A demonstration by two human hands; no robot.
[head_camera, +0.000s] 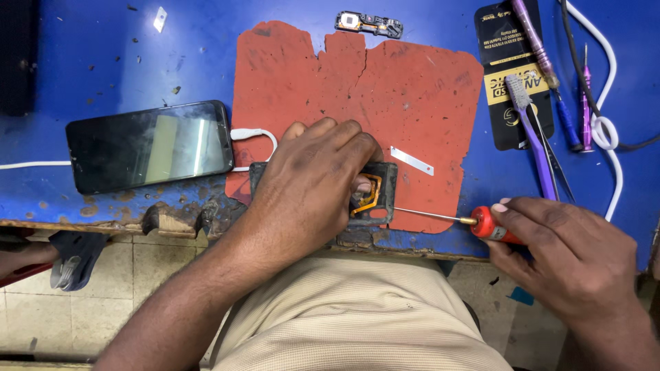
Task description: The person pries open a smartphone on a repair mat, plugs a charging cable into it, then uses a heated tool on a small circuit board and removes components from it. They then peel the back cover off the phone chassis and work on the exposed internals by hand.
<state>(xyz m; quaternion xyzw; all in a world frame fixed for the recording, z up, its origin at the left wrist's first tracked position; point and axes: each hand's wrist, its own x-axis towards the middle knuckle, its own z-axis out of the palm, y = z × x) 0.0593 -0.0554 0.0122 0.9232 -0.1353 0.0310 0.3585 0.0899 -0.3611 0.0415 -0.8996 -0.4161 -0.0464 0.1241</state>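
Opened phone (375, 196), red-handled screwdriver (474, 223)

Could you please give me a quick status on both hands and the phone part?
Left hand presses opened phone body onto red mat. Right hand holds red-handled screwdriver, tip at the body. Nothing obstructing.

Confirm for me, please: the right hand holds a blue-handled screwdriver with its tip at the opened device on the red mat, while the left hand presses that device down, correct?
Not quite. In the head view the screwdriver in the right hand has a red handle, not blue. The rest holds: its tip meets the opened device on the red mat, and the left hand presses that device down.
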